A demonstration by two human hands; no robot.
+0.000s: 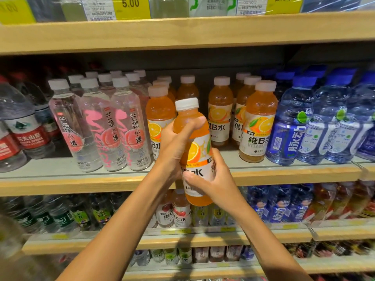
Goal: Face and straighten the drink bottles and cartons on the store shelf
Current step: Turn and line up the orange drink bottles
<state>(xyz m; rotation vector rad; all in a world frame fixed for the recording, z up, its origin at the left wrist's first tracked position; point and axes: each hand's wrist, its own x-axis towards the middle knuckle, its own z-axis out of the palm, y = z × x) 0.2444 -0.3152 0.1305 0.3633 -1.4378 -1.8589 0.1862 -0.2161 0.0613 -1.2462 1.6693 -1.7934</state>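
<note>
both hands point(176, 147) grip orange bottle point(194, 151).

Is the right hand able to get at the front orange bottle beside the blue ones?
Probably not yet: the right hand grips the lower label of the held orange bottle, shared with the left hand. The shelf-front orange bottle itself stands unobstructed, so letting go would free the way.

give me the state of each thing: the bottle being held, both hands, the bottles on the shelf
held orange bottle: capped, slightly tilted, held off the shelf
left hand: grips its upper part
right hand: grips its lower part
shelved orange bottles: capped, standing, labels forward
pink-label bottles: capped, standing
blue bottles: capped, standing
</note>
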